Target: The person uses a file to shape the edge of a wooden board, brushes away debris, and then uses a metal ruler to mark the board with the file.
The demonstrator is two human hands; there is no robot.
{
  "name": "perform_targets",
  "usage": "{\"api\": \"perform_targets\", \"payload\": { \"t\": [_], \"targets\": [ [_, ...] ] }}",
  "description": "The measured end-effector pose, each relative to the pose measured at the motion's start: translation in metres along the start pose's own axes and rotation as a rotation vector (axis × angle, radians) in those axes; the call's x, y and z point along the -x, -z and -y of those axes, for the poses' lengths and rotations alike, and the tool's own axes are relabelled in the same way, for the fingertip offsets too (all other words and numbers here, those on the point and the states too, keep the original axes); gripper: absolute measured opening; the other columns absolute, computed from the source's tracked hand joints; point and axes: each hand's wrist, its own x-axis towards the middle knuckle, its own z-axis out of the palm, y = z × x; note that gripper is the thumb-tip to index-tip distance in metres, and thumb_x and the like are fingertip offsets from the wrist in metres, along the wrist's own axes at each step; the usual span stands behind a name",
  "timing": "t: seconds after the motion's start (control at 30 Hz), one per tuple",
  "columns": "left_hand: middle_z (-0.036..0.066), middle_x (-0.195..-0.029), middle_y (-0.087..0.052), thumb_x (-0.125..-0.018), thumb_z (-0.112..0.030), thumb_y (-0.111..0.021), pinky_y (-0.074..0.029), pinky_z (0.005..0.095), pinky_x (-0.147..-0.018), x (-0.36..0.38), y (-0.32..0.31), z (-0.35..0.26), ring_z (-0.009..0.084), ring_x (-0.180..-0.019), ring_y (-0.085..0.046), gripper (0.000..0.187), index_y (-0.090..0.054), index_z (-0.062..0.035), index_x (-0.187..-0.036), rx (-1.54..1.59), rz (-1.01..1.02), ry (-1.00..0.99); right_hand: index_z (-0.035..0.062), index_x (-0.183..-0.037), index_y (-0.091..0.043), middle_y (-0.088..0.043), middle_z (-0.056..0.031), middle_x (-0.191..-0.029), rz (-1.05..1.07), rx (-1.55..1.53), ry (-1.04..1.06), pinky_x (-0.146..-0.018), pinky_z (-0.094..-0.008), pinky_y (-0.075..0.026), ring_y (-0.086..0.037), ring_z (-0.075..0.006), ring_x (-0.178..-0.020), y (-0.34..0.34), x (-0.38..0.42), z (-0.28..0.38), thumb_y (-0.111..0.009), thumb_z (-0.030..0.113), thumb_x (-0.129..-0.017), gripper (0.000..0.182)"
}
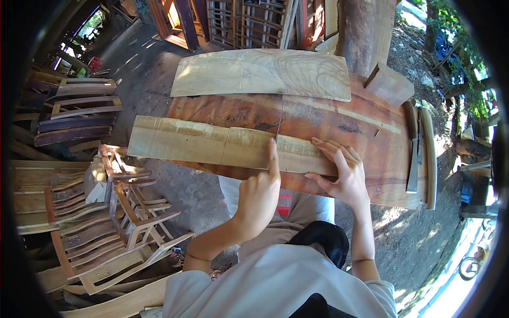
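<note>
A long pale wooden plank (196, 142) lies along the near edge of a reddish wooden table, its left end jutting past the tabletop. My left hand (259, 193) is at the plank's near side, index finger stretched out with its tip on the board. Its other fingers curl under, and nothing shows in them. Around the plank's right end, my right hand (344, 172) has its thumb at the near edge and its fingers over the far edge. Thin lines cross the plank's face. A wider, grained board (260, 73) rests on the far side of the table (366, 153).
On the table's right are a small wooden block (391, 85), a long flat-bladed tool (413, 164) and a curved wooden strip (427, 159). Wooden chair frames (101, 238) crowd the left. More frames (249, 24) and a thick trunk (363, 37) stand behind.
</note>
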Motion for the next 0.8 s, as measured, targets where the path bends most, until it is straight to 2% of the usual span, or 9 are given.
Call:
{"api": "perform_targets", "payload": {
  "t": [0.07, 0.17, 0.27, 0.33, 0.37, 0.43, 0.53, 0.67, 0.8],
  "targets": [
    [0.008, -0.057, -0.061, -0.080, -0.002, -0.066, -0.053, 0.0344, -0.045, 0.016, 0.011, -0.003, 0.0221, -0.048, -0.066, 0.091, -0.022, 0.0122, -0.158, -0.049, 0.015, -0.022, 0.0060, -0.132, -0.062, -0.071, -0.0119, -0.121, 0.006, 0.011, -0.010, -0.090, -0.0402, -0.053, -0.069, -0.0308, -0.105, 0.001, 0.000, 0.001, -0.090, 0.025, -0.068, 0.072],
    [0.008, -0.057, -0.061, -0.080, -0.003, -0.066, -0.053, 0.0335, -0.045, 0.035, 0.022, -0.007, 0.0209, -0.048, -0.065, 0.091, -0.022, 0.0119, -0.158, -0.076, 0.171, 0.022, 0.0061, -0.132, -0.061, -0.071, -0.0117, -0.122, 0.020, 0.018, -0.023, -0.090, -0.0401, -0.053, -0.069, -0.0306, -0.106, 0.002, 0.000, 0.001, -0.090, 0.024, -0.068, 0.073],
    [0.006, -0.054, -0.059, -0.080, -0.004, -0.067, -0.051, 0.0316, -0.043, 0.028, 0.013, -0.002, 0.0176, -0.044, -0.061, 0.090, -0.024, 0.0107, -0.158, -0.057, 0.119, 0.026, 0.0062, -0.132, -0.061, -0.071, -0.0118, -0.122, 0.030, 0.019, -0.014, -0.090, -0.0396, -0.052, -0.069, -0.0305, -0.105, 0.000, 0.000, 0.000, -0.090, 0.025, -0.068, 0.073],
    [0.004, -0.051, -0.056, -0.080, -0.004, -0.067, -0.048, 0.0302, -0.040, 0.007, -0.003, 0.004, 0.0143, -0.041, -0.057, 0.089, -0.026, 0.0096, -0.158, 0.020, -0.061, -0.026, 0.0062, -0.132, -0.061, -0.071, -0.0119, -0.122, 0.026, 0.026, -0.009, -0.090, -0.0394, -0.052, -0.069, -0.0304, -0.105, 0.000, 0.000, 0.000, -0.090, 0.025, -0.068, 0.073],
    [0.004, -0.051, -0.056, -0.080, -0.004, -0.067, -0.048, 0.0302, -0.040, 0.004, -0.006, 0.003, 0.0143, -0.041, -0.057, 0.089, -0.026, 0.0096, -0.158, 0.020, -0.064, -0.027, 0.0064, -0.132, -0.061, -0.071, -0.0122, -0.121, 0.018, 0.016, -0.012, -0.090, -0.0393, -0.052, -0.069, -0.0305, -0.104, 0.000, 0.000, 0.000, -0.090, 0.025, -0.068, 0.072],
    [0.009, -0.049, -0.054, -0.089, -0.002, -0.063, -0.047, 0.0389, -0.043, -0.002, -0.007, 0.001, 0.0255, -0.040, -0.057, 0.084, -0.022, 0.0024, -0.162, -0.010, -0.058, 0.012, 0.0066, -0.132, -0.061, -0.071, -0.0125, -0.121, 0.004, 0.008, -0.019, -0.090, -0.0392, -0.052, -0.069, -0.0305, -0.104, 0.000, 0.001, 0.001, -0.090, 0.025, -0.068, 0.072],
    [0.009, -0.050, -0.055, -0.090, -0.001, -0.062, -0.047, 0.0381, -0.043, 0.028, 0.013, -0.007, 0.0249, -0.041, -0.058, 0.082, -0.023, 0.0022, -0.161, -0.006, 0.092, 0.053, 0.0065, -0.132, -0.061, -0.071, -0.0125, -0.121, -0.011, -0.013, -0.025, -0.090, -0.0397, -0.053, -0.069, -0.0311, -0.104, 0.000, 0.000, -0.001, -0.090, 0.025, -0.068, 0.072],
    [0.010, -0.051, -0.056, -0.090, -0.002, -0.062, -0.047, 0.0374, -0.043, 0.042, 0.016, -0.007, 0.0247, -0.042, -0.059, 0.079, -0.025, 0.0025, -0.161, 0.021, 0.113, 0.092, 0.0057, -0.131, -0.061, -0.072, -0.0121, -0.121, 0.019, -0.012, -0.051, -0.092, -0.0403, -0.053, -0.070, -0.0309, -0.105, 0.000, 0.000, 0.001, -0.090, 0.025, -0.067, 0.073],
    [0.012, -0.053, -0.059, -0.091, -0.003, -0.062, -0.048, 0.0396, -0.044, 0.010, 0.000, -0.005, 0.0279, -0.044, -0.062, 0.078, -0.026, 0.0022, -0.160, 0.029, 0.027, 0.091, 0.0055, -0.130, -0.060, -0.072, -0.0124, -0.121, 0.018, -0.010, -0.048, -0.093, -0.0409, -0.053, -0.070, -0.0304, -0.106, -0.001, 0.001, 0.000, -0.091, 0.025, -0.067, 0.073]
  ]
}}
